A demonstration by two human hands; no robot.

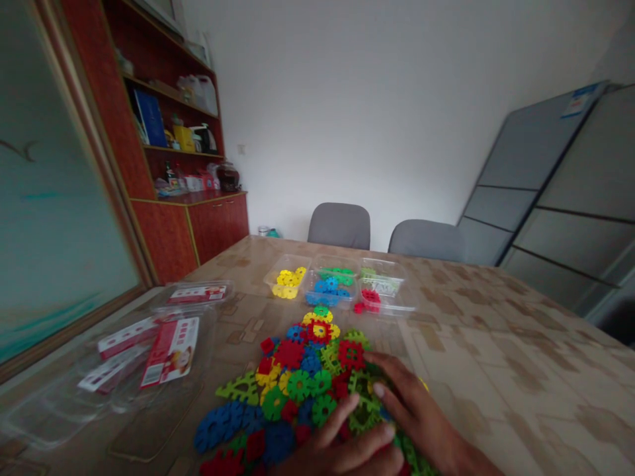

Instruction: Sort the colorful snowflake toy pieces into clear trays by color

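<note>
Head view: hands (377, 430) atop toy pieces (302, 383)

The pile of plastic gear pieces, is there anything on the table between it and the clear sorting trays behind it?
Nothing visible. Bare table separates the pile of gear pieces from the clear trays. Both hands, left hand and right hand, rest on the pile's near side.

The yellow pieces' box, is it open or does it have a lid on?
Open. The clear box has no lid on top, and the yellow pieces lie uncovered inside it.
</note>
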